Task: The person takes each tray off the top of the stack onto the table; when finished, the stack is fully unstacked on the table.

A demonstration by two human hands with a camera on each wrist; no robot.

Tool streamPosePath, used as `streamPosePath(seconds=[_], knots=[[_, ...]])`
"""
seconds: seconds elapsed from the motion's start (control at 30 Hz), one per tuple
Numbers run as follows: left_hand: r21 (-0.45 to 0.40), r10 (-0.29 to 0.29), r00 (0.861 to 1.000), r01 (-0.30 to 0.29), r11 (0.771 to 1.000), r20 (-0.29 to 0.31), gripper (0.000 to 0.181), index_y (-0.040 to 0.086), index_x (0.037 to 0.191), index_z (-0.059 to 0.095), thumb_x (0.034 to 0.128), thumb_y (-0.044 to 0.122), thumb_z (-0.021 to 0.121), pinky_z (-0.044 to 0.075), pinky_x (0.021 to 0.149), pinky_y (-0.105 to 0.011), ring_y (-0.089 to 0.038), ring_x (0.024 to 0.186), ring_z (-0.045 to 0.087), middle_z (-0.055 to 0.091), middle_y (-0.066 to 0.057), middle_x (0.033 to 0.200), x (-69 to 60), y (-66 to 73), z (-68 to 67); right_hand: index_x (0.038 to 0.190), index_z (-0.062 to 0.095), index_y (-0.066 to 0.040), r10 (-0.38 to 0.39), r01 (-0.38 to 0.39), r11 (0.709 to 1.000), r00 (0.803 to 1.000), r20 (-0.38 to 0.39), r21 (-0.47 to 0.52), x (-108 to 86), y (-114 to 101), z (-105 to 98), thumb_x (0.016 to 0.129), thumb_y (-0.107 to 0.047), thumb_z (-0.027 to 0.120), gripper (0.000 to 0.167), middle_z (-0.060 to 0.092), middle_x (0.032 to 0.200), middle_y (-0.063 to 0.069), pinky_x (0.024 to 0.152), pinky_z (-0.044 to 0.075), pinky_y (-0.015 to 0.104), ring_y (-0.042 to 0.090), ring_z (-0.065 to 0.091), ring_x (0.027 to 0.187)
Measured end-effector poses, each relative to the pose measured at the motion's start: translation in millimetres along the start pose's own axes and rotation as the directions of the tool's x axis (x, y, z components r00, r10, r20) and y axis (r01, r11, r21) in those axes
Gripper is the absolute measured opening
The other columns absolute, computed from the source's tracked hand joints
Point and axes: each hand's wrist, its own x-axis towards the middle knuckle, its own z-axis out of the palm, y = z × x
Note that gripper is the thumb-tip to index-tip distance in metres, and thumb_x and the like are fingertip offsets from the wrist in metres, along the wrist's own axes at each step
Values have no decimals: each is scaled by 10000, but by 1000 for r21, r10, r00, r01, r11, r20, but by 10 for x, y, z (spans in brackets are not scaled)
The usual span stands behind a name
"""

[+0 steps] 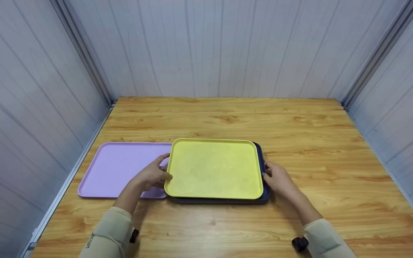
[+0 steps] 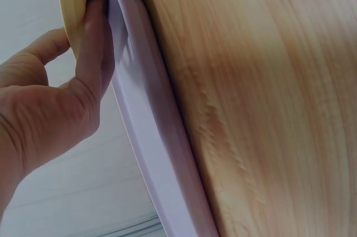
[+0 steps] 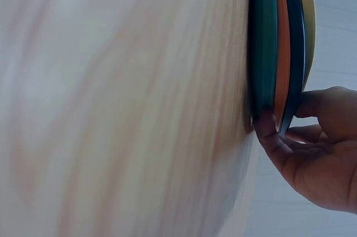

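A yellow tray (image 1: 213,168) lies on top of a stack, shifted slightly left over a dark blue tray (image 1: 262,168). Below these, the right wrist view shows the edges of an orange tray (image 3: 283,42) and a green tray (image 3: 263,42). My left hand (image 1: 152,173) grips the yellow tray's left edge, thumb on its rim, with fingers reaching down beside the layers underneath. At the stack's right edge, my right hand (image 1: 280,177) holds the sides of the layers; its thumb is by the dark blue rim and a fingertip touches the green edge.
A purple tray (image 1: 120,168) lies flat on the wooden table (image 1: 224,118), left of the stack and right beside it. Pale panel walls (image 1: 206,46) enclose the table at the back and both sides. Dark wrist devices sit under both sleeves.
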Motion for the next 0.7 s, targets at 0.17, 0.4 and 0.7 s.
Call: streamPosePath(seconds=[0.17,0.4,0.7], knots=[[29,-47,996,45,999,71,1109,238,1634,-7,817,-159,631,590,567,-380,-279,720,699,628,-263,1150,-30,-6,-29,1538,306,66,-16,16,1000,1000,-6,-4,6,3,1,966,50,548,621,524,1390,322,974,506,494,408,585,1202],[14,-36,998,36,999,57,1072,229,1639,10,833,-173,591,589,554,-370,-279,723,700,629,-258,1105,-17,3,-27,1533,300,82,-40,39,999,999,-12,-12,5,8,-4,962,60,554,626,498,1406,340,975,504,500,427,591,1188],[-24,-24,999,24,999,24,1040,231,1643,66,834,-193,562,596,582,-363,-221,669,677,616,-232,1114,7,1,-33,1533,293,94,-45,45,999,999,0,-26,-4,13,-2,966,49,554,626,519,1370,351,958,515,502,429,597,1180]])
